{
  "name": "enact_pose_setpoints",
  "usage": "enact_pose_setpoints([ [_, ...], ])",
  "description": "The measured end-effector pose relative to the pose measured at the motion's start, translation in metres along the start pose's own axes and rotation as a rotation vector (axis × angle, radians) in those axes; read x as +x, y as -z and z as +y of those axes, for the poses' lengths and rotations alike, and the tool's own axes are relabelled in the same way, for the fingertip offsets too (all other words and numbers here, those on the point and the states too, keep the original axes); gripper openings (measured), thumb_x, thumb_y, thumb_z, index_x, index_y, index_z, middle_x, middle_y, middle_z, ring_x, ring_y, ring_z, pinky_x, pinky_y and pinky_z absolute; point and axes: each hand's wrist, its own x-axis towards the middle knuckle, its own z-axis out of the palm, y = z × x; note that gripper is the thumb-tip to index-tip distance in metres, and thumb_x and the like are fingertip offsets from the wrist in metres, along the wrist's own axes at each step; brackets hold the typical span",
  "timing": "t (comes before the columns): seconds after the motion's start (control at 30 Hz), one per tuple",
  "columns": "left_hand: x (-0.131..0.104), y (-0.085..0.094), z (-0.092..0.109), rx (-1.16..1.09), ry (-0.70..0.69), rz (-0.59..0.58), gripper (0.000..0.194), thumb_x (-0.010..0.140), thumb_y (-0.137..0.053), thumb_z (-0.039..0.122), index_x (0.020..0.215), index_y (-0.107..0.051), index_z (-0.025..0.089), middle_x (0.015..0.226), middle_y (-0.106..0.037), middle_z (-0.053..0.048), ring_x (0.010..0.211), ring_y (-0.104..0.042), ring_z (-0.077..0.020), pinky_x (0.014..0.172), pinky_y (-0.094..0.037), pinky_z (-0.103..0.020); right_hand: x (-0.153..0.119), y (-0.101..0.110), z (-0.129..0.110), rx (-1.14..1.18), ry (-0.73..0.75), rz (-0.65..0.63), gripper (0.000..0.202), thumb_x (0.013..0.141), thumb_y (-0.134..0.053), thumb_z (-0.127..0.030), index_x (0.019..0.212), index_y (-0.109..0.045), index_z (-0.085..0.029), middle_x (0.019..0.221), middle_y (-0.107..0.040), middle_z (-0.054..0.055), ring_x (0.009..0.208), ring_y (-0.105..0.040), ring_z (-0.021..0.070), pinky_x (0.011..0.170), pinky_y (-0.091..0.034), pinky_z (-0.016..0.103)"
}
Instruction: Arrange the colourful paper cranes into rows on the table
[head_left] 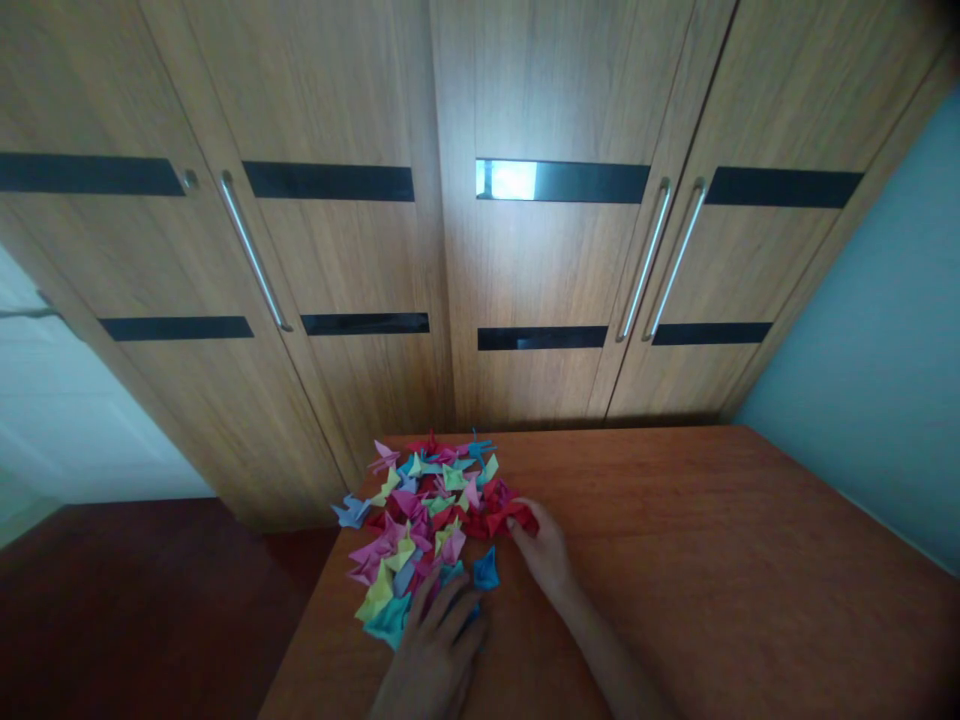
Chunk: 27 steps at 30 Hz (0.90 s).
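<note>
Folded paper cranes in pink, red, yellow, green and blue lie heaped in a pile (420, 520) at the left end of the table. My right hand (547, 555) is at the pile's right side, thumb and fingers closed on a red paper crane (523, 515). My left hand (444, 635) rests over the near edge of the heap with its fingers spread, partly covering some blue pieces. Just beyond its fingertips sits a blue paper crane (486, 569), and a turquoise one (388, 622) lies to its left.
The brown wooden table (675, 560) stretches to the right, against a pale blue wall (870, 400). Behind it stands a wooden wardrobe (525, 270) with metal handles. A light blue crane (352, 511) sits at the table's left edge, above the dark red floor (165, 610).
</note>
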Motion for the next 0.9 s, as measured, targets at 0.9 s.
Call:
enact_pose_setpoints([
  [0.9,0.005,0.023,-0.001,0.022,0.018,-0.024,0.022,0.085,-0.052,0.020,0.101,-0.065,0.026,0.118,-0.062,-0.001,0.116,-0.050,-0.0214,0.105,-0.033,-0.045,0.023,-0.019,0.014,-0.069,0.053,0.007,0.037,0.085,-0.045,-0.031,0.118,-0.057,-0.019,0.118,-0.062,0.011,0.109,-0.058,0.0214,0.094,-0.046,0.039],
])
